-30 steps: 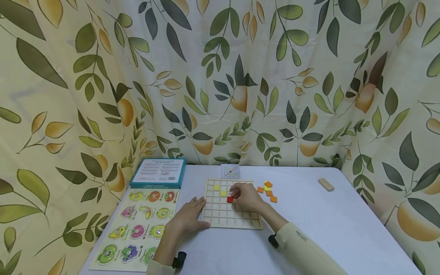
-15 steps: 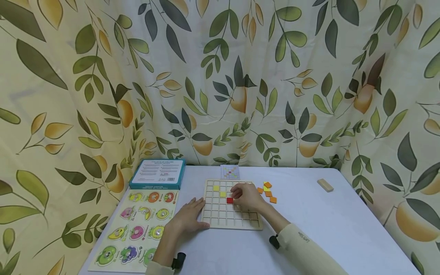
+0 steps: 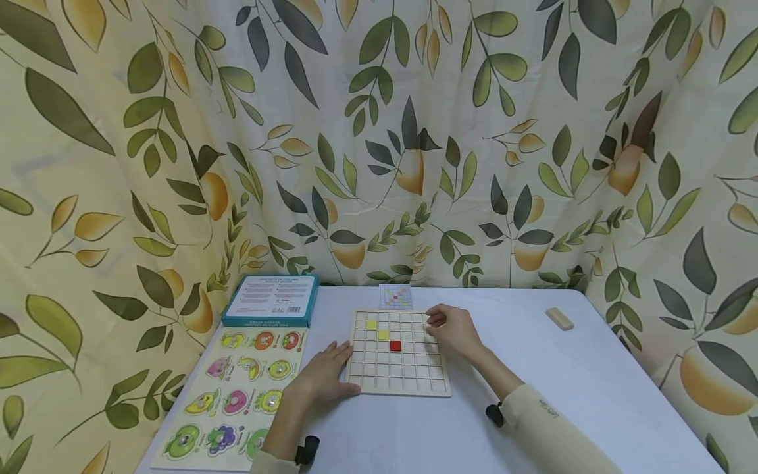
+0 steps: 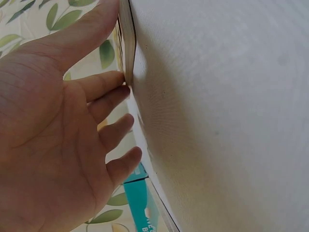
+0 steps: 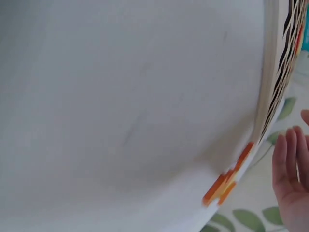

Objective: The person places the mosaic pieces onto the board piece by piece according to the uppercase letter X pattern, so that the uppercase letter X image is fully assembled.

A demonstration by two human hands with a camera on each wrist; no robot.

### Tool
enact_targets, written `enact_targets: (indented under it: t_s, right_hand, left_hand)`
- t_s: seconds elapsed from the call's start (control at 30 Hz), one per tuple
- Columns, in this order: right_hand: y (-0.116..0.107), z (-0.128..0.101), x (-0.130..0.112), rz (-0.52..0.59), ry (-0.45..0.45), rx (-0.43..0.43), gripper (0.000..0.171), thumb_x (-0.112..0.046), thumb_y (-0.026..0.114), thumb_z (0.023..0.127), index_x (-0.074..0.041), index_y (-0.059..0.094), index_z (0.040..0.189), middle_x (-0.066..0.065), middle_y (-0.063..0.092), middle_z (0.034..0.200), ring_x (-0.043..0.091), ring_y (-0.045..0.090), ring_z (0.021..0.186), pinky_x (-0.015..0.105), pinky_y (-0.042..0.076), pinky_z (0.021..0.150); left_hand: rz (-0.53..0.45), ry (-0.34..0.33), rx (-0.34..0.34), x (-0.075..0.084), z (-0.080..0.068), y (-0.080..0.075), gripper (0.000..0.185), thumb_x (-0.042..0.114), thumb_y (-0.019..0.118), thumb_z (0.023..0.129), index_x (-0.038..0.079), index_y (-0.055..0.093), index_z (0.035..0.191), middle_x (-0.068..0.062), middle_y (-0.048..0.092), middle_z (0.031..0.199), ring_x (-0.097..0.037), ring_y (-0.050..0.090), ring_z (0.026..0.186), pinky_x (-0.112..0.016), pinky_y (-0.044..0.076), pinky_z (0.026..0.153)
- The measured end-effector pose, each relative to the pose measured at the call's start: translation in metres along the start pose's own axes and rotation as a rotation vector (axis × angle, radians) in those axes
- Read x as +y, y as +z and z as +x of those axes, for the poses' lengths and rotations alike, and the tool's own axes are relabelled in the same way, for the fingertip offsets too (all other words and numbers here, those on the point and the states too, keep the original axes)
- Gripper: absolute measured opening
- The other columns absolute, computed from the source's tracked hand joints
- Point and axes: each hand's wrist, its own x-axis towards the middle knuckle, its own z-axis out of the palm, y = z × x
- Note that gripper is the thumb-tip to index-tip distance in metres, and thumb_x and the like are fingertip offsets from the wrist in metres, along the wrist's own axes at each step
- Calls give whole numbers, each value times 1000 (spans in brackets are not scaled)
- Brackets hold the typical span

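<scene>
A wooden grid board [image 3: 379, 378] lies on the white table [image 3: 568, 395]. In its cells sit two yellow tiles [image 3: 372, 323] and one red tile [image 3: 395, 345]. My right hand [image 3: 453, 330] hovers at the board's far right corner, fingers relaxed, and covers the loose tiles there in the head view. In the right wrist view the orange tiles [image 5: 226, 181] lie beside the board's edge [image 5: 270, 87], with my fingers [image 5: 288, 166] above them holding nothing. My left hand [image 3: 322, 376] lies flat at the board's left edge; its fingers [image 4: 104, 84] touch that edge [image 4: 126, 43].
A blue box [image 3: 272, 299] and a fruit peg puzzle [image 3: 237, 388] lie at the left. A small pattern card [image 3: 396, 296] stands behind the board. A wooden block [image 3: 560, 318] lies at the far right. A leaf-print curtain surrounds the table.
My right hand has left the red tile in its cell and moved right and back, over the loose tiles. The left hand has not moved.
</scene>
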Motion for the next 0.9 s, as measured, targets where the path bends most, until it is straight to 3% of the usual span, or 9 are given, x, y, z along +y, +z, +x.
enact_targets:
  t_s: [0.23,0.4,0.6,0.9]
  right_hand:
    - [-19,3,20,-83,72,102,34,-11,85,84,2,74,114,9,77,94,23,74,86,44,60,80]
    - [-27,7,37,-161,135,150,41,-16,85,84,2,72,119,14,75,103,29,71,94,49,57,84]
    - [-31,11,49,-234,208,117,47,-23,83,86,4,70,122,23,67,116,35,66,98,51,57,81]
    - [-28,13,54,-229,295,68,46,-21,81,86,4,67,122,18,72,109,32,66,95,46,57,83]
  left_hand:
    - [-8,-6,3,-2,-1,-1,94,49,83,85,9,42,160,-8,38,167,-35,23,158,-58,25,126]
    - [-10,-2,6,-3,-2,-1,95,50,83,84,9,43,160,-8,38,167,-35,23,158,-58,25,126]
    - [-17,0,6,-3,-2,-1,95,50,83,84,9,42,160,-7,37,168,-34,23,158,-57,25,126]
    - [-16,-13,3,0,-1,-2,95,50,83,84,10,42,160,-7,36,168,-33,22,159,-56,24,127]
